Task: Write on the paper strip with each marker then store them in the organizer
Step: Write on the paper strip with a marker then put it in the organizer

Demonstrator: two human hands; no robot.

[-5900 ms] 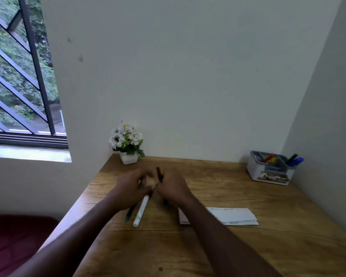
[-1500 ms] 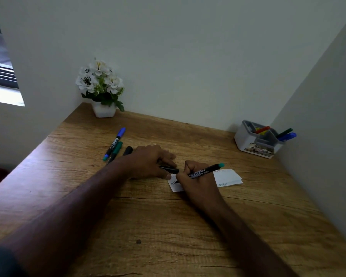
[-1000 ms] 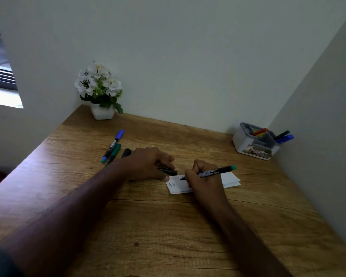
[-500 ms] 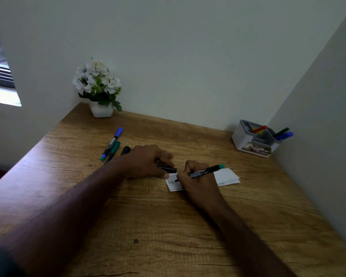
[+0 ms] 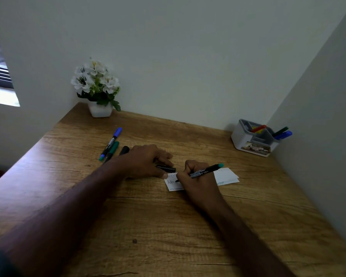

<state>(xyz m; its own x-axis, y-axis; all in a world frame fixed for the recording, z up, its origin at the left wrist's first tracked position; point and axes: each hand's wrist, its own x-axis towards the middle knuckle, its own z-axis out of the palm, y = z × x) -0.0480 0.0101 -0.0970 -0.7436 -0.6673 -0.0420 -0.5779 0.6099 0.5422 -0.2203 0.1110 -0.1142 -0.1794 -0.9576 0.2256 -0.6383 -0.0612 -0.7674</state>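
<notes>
Compared with six seconds ago, the right hand (image 5: 198, 182) now holds an uncapped marker (image 5: 205, 171) with its tip on the paper strip (image 5: 224, 174), where the letters "Abc" now stand. The left hand (image 5: 148, 160) now presses the strip's left end and holds the black cap (image 5: 166, 168).

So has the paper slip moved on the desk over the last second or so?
No. The paper slip lies at the same spot between the flower pot and the organizer.
</notes>
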